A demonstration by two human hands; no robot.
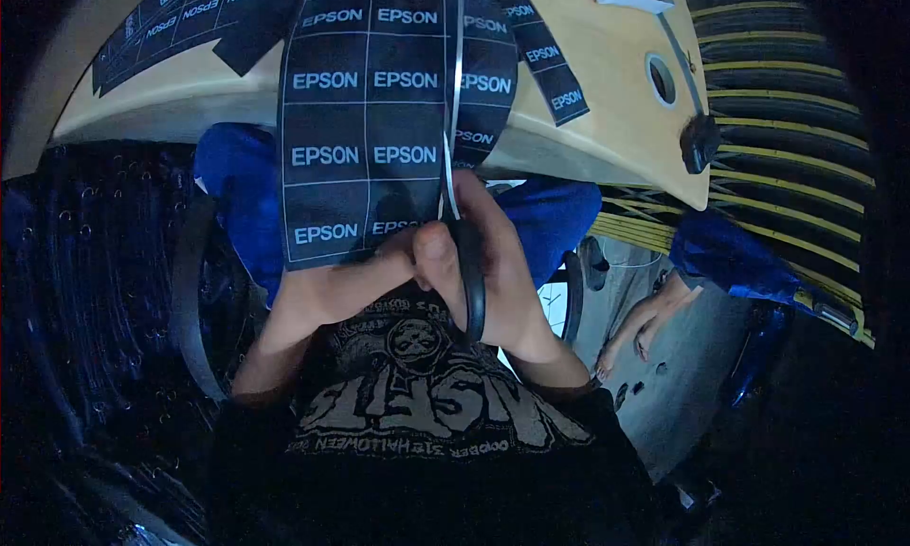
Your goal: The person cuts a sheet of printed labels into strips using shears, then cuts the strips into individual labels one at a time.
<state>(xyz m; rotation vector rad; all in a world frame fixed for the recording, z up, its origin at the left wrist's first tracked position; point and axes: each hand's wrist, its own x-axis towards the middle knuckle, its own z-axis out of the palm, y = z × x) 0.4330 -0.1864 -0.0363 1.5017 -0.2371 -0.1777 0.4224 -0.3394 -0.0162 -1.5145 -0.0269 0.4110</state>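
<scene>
A black sheet (325, 119) printed with rows of EPSON labels and thin white grid lines stands in front of my body. My left hand (355, 282) grips its lower edge, with the fingers mostly hidden behind it. My right hand (498, 271) is closed around the black handles of a pair of scissors (471, 285). The long metal blades point away from me and lie along a grid line. To the right of the blades a strip of the sheet (485, 81) curves back, apart from the main piece near my right hand.
Behind the sheet is a cream table (630, 110) with a round hole. More EPSON pieces (194, 25) lie on it at left, and a narrow strip (555, 77) hangs over its edge. A yellow folding gate (782, 119) stands at right. Another person's legs (649, 323) show beyond the table.
</scene>
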